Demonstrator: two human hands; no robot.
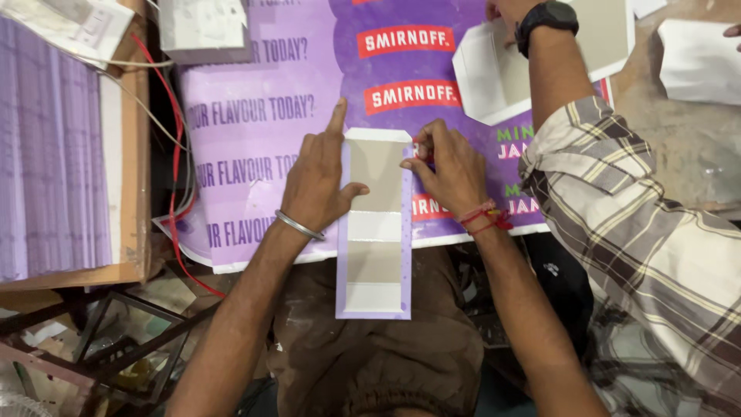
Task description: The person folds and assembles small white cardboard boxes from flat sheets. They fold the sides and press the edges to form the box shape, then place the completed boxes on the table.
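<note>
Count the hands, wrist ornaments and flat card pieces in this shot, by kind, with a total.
Hands: 3 (left hand, right hand, co-worker's hand)
Wrist ornaments: 3 (bangle, red thread, watch)
Card pieces: 2 (strip, white piece)
Total: 8

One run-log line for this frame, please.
left hand: flat on card strip's left edge | right hand: pinching its right edge | card strip: lying on purple printed sheet | co-worker's arm: alongside

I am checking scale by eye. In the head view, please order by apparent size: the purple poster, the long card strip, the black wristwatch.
1. Purple poster, largest.
2. Card strip, under both hands.
3. Wristwatch, smallest, on another person's arm.
</note>
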